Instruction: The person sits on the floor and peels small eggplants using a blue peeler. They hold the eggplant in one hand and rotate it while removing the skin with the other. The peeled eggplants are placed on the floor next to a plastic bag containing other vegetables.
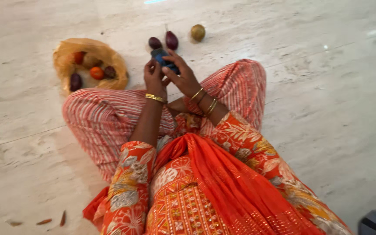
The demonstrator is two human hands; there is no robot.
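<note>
Marble floor (pixel 327 109) surrounds hands (pixel 170 74) holding phone (pixel 164 58).

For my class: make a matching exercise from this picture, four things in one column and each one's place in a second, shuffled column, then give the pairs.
Things:
1. blue object
2. yellow bag
3. round yellowish fruit
4. brown peels

Places:
A. on the floor at bottom left
B. farthest right of the loose produce on the floor
C. between the left hand and right hand
D. left of the knees, holding produce

Pairs: 1-C, 2-D, 3-B, 4-A
</note>
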